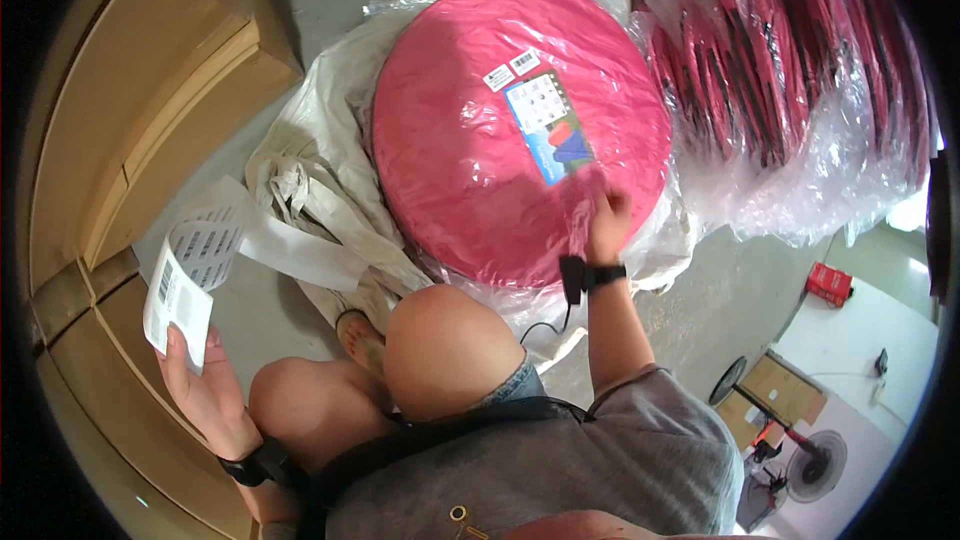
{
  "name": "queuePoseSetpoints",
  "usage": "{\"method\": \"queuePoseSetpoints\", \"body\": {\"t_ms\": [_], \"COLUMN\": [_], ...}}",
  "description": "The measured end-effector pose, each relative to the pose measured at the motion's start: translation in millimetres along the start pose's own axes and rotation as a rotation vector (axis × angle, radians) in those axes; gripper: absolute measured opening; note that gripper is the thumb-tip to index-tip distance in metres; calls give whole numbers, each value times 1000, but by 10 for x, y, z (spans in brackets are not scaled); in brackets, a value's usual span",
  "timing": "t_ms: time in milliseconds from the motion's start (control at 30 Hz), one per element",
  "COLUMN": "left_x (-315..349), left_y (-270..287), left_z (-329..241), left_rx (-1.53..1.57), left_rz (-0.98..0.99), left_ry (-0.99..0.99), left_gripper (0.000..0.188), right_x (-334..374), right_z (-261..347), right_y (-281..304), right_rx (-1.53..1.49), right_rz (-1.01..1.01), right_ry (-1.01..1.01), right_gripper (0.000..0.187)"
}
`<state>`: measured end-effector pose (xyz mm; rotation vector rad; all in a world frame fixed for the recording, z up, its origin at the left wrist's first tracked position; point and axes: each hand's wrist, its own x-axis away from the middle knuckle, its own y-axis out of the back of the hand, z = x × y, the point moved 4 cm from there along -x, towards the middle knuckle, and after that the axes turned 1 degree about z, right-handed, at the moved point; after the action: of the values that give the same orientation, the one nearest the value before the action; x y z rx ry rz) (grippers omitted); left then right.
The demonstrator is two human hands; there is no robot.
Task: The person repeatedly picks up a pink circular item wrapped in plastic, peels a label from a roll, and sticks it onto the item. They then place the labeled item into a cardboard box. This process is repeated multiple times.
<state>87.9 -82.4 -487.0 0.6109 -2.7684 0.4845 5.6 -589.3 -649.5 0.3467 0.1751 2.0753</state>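
Observation:
In my left hand [207,390] is a strip of white printed labels [205,252], pinched between thumb and fingers, its long tail curling away to the right. A flat, round pink item [450,130] in clear plastic lies before me. My right hand [608,225] is over its near right part, slightly blurred, with fingers curled at a raised fold of the clear plastic wrap [580,205]. Just beyond that hand, a printed picture card [548,125] shows on the pink surface. Two small white barcode stickers [512,70] sit side by side above the card.
White woven sacking [320,140] lies under and beside the pink item. Cardboard boxes [140,120] line the left side. Several similar pink items in plastic [770,70] stand at the far right. A red box [829,284] and a fan [815,465] are farther right.

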Motion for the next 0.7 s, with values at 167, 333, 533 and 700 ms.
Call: {"method": "queuePoseSetpoints", "body": {"t_ms": [167,333,533,700], "left_x": [-12,-66,-159,-121], "left_y": [-89,-289,-301,-420], "left_z": [36,133,244,215], "left_rx": [68,111,199,165], "left_rz": [-37,-4,97,82], "left_ry": [67,109,212,155], "left_gripper": [33,32,28,27], "right_x": [551,432,480,414], "right_z": [-831,-898,-535,83], "right_y": [849,853,639,638], "right_rx": [-208,-58,-517,-681], "right_rz": [-136,-40,154,218], "right_ry": [-508,-754,-805,-760], "right_gripper": [19,54,50,31]}}
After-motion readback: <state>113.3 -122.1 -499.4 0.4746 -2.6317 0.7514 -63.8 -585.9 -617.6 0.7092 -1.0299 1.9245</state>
